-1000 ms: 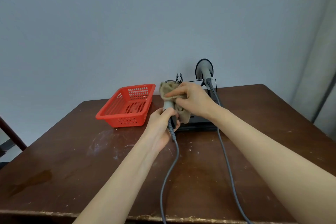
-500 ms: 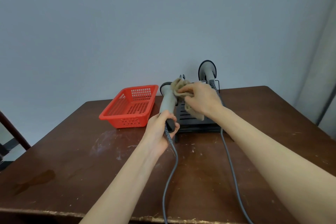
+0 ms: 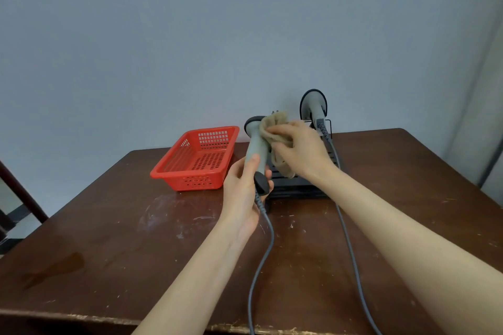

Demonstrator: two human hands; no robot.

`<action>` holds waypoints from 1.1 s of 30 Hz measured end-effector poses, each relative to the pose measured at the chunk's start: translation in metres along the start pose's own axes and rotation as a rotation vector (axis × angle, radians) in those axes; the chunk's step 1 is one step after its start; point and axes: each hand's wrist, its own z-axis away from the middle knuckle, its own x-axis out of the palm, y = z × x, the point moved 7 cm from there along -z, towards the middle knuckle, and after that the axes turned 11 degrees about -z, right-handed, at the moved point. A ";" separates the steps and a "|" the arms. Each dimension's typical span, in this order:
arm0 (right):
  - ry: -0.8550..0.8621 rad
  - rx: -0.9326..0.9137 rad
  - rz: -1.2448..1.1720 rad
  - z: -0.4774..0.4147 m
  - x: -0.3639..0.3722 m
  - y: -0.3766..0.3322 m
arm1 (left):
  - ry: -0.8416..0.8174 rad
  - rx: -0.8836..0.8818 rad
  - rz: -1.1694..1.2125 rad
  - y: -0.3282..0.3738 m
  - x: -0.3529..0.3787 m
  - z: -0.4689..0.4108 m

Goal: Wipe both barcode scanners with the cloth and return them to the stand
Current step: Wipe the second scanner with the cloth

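Scanner (image 3: 256,144): grey body, dark rim round the head, black butt end. It's held nearly upright, head up, off the tabletop (image 3: 109,239), just in front-left of the stand (image 3: 296,187). Its grey cable (image 3: 262,266) drops from the butt and runs to the near edge.

Cloth (image 3: 275,128): tan, bunched, pressed vs. the right side of the scanner's head and upper handle. A loose tail hangs below the palm, in front of the stand.

L hand (image 3: 242,193): fingers (image 3: 254,161) wrapped round the lower handle, thumb up along the grey part, rest curled behind near the black end. Tight grip.

R hand (image 3: 302,153): fingers (image 3: 279,131) curled onto the cloth, pinning it to the scanner. Thumb side hidden, so can't tell how it lies.

2nd scanner (image 3: 314,106): same grey w/ dark head rim, sits in the stand at back right, head up, no hand on it. Its own cable (image 3: 351,253) trails over the tabletop to the near edge.

Stand: black, slatted base, on the tabletop just right of a red perforated basket (image 3: 198,160).
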 end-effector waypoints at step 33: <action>-0.361 -0.048 -0.020 0.009 0.032 -0.014 | 0.017 -0.015 0.159 -0.007 -0.005 -0.007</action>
